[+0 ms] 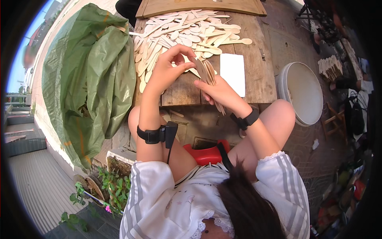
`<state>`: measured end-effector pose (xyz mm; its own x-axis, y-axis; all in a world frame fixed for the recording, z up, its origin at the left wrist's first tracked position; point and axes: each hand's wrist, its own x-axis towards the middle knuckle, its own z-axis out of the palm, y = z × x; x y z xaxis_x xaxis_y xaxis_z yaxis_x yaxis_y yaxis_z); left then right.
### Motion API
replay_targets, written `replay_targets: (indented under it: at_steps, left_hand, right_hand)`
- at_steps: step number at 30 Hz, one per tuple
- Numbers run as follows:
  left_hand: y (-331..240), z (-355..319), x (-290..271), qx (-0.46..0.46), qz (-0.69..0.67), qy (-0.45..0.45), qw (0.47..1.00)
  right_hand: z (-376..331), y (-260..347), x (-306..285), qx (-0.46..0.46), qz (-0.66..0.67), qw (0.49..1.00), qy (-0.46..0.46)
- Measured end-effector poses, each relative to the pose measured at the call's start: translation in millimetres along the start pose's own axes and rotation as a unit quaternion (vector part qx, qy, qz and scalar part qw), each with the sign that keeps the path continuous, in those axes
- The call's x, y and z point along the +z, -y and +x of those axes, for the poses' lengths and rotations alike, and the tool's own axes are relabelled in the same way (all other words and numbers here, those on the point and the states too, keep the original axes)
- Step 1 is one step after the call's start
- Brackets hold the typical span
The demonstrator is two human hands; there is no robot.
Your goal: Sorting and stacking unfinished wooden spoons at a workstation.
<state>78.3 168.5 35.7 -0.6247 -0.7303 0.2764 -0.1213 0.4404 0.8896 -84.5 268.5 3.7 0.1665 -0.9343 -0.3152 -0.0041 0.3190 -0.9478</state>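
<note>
A stack of flat wooden spoons [207,72] is gripped in my right hand [223,92], its round ends pointing up and away from me. My left hand [172,65] is at the top of that stack, thumb and forefinger pinched together at the edge of the spoon heads. Whether a single spoon is between those fingertips is too small to make out. Beyond both hands, a loose heap of pale wooden spoons [187,34] spreads over the wooden table [181,93]. To the right of the stack lies a white rectangular sheet [232,73].
A large green woven sack [89,79] bulges at the table's left. On the right stands a white bucket [302,93]. A wooden board [203,5] lies across the far end. Plants [113,185] grow at lower left, and a red seat [207,153] shows between my legs.
</note>
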Motion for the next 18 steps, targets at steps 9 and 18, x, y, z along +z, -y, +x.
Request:
replay_targets:
  at_steps: [9,18]
  left_hand:
    - [-6,5,18,0.029,0.011,-0.012,0.999]
    - [56,-14,25,-0.094,0.431,-0.024,0.897]
  right_hand:
    - [1,-4,-3,-0.042,0.092,0.991,-0.091]
    - [-7,9,-13,-0.077,0.206,0.967,-0.126]
